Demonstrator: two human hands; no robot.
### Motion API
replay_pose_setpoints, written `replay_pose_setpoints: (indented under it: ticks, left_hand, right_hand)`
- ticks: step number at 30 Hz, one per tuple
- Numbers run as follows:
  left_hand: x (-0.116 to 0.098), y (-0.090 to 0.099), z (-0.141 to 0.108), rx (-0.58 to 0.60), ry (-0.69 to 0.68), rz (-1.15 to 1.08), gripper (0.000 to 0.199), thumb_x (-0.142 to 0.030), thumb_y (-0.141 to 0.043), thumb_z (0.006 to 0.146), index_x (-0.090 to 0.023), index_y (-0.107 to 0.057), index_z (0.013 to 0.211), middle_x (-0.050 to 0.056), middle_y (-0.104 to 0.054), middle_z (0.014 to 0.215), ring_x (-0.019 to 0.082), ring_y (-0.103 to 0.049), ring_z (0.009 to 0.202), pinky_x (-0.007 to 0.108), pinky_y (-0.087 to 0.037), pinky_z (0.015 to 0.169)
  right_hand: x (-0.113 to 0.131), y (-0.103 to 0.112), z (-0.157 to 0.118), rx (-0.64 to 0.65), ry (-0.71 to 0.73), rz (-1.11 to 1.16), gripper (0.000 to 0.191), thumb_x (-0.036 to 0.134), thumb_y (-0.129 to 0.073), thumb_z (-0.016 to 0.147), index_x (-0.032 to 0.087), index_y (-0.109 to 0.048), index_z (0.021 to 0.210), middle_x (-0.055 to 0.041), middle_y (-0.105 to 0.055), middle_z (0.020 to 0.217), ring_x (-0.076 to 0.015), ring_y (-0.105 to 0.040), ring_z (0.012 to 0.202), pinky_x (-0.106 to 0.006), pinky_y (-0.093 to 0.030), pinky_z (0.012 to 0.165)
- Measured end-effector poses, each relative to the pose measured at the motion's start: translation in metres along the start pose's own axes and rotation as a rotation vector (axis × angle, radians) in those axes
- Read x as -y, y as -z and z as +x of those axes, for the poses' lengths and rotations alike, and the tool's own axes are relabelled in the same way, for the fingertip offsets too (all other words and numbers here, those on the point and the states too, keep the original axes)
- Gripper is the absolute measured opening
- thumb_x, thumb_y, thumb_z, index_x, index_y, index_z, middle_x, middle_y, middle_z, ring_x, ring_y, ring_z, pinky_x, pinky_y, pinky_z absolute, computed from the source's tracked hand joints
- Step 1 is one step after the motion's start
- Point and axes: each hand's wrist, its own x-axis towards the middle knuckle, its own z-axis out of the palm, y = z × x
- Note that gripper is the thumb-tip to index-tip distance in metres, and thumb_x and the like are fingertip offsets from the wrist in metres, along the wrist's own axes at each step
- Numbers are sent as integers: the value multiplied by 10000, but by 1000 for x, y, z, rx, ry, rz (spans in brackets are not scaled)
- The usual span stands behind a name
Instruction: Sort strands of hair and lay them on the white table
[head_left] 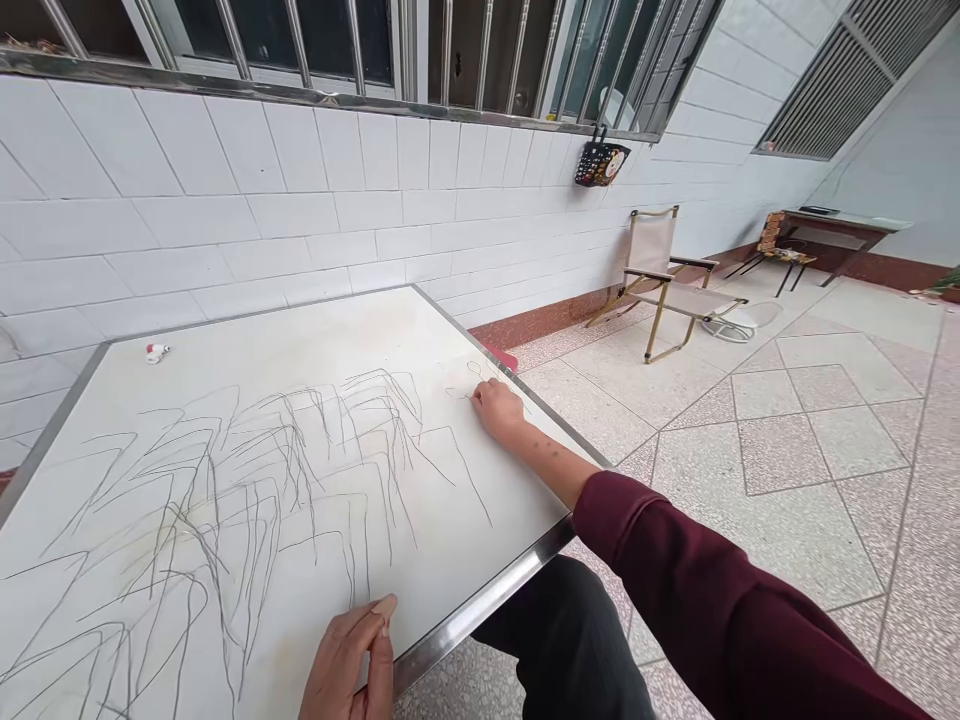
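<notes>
Head view: our left hand (346, 660) pinches, fingertips together; our right hand (499, 408) curls over the table (330, 335), its grip we cannot tell.

Strands (290, 428) are spread across a table (315, 335) at lower left, an item (157, 352) behind them — windows (330, 45) are set above, a chair (651, 247) placed upper right.

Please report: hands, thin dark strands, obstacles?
Left hand: fingertips together, contents unclear. Right hand: beside thin dark loops. Thin dark bent strands: overlapping across white tabletop. Small red-and-white object: far corner, clear of both.
</notes>
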Motion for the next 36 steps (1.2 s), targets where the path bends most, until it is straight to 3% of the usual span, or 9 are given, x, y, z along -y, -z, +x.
replay_pose_setpoints:
  ticks: [4,8,10,12,15,19,30,34,36]
  left_hand:
    - [10,0,3,1,-182,29,242,-166,-558,886,-268,-724,1029,39,-736,915,203,-676,821,313,-572,710]
    - [5,2,3,-3,-303,-2,261,-109,-584,859,-250,-717,1034,40,-749,929,201,-684,841,322,-579,732]
    - [-10,5,1,-8,-182,-62,196,-163,-605,865,-242,-727,997,49,-751,939,208,-684,857,328,-583,730]
    - [-33,7,0,-3,80,-175,153,-262,-635,869,-228,-730,984,66,-748,987,216,-687,891,324,-587,728]
    - [-72,9,3,-17,505,-453,308,-341,-694,843,-218,-677,1125,83,-726,1133,219,-670,1050,362,-538,926]
    - [-106,10,6,-40,583,-729,414,-340,-737,811,-223,-646,1197,81,-709,1174,215,-632,1137,374,-478,1006]
    - [-126,21,-19,-75,545,-748,313,-309,-767,780,-206,-723,1072,36,-728,957,154,-661,849,317,-517,865]
    - [-128,28,-24,-9,540,-722,332,-356,-727,818,-202,-695,1110,23,-701,892,153,-644,845,308,-501,862]
    - [-130,31,-27,38,555,-750,328,-368,-718,824,-201,-687,1104,16,-690,870,151,-635,838,307,-492,865]
  right_hand:
    - [21,19,-33,-6,24,86,133,215,-507,933,202,-639,916,-63,-630,1006,-193,-574,919,-258,-384,638]
    - [43,56,-88,-61,75,214,177,309,-453,964,236,-614,953,-9,-648,979,-144,-584,775,-241,-399,609]
    - [53,73,-125,-86,99,258,174,336,-462,957,248,-611,959,2,-651,897,-146,-582,735,-244,-405,604]
    - [63,85,-164,-183,157,322,141,311,-494,934,239,-615,923,-12,-649,846,-159,-584,729,-255,-409,608]
    - [75,95,-217,-323,306,371,110,246,-527,905,243,-610,834,-24,-655,777,-173,-581,711,-275,-402,603]
    - [84,100,-267,-307,414,401,128,233,-545,908,260,-605,798,-23,-660,734,-179,-572,689,-289,-397,597]
    - [72,98,-317,-35,346,660,35,228,-578,892,231,-603,916,-11,-635,754,-159,-570,669,-270,-421,610]
    - [64,97,-321,-28,351,707,229,199,-561,889,229,-574,1116,-26,-634,807,-182,-587,731,-295,-460,656]
    - [61,97,-323,-32,385,684,222,183,-547,888,233,-577,1103,-38,-623,829,-200,-589,790,-324,-470,708]
